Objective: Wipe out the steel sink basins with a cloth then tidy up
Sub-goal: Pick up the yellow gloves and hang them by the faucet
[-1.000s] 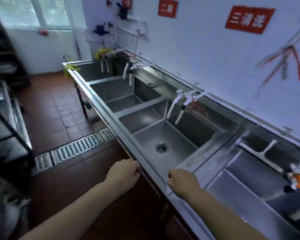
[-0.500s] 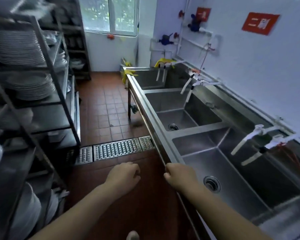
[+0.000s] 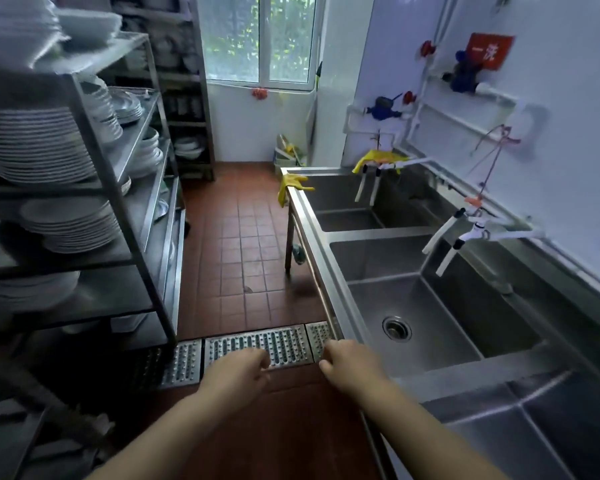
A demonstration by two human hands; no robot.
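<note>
Since the earlier frame, the view has swung left down the aisle, bringing the plate rack into sight; both hands have kept their low, forward position. Left to right: the left hand hangs over the floor drain grate, fingers loosely curled, holding nothing. The right hand sits at the front rim of the steel sink, fingers curled; whether they grip the rim cannot be told. A yellow cloth drapes over the far end of the sink rim, well apart from both hands. Judged soft, light and limp, possibly wet; best pinched at the bunched fold on the rim. Neither hand is near it yet.
</note>
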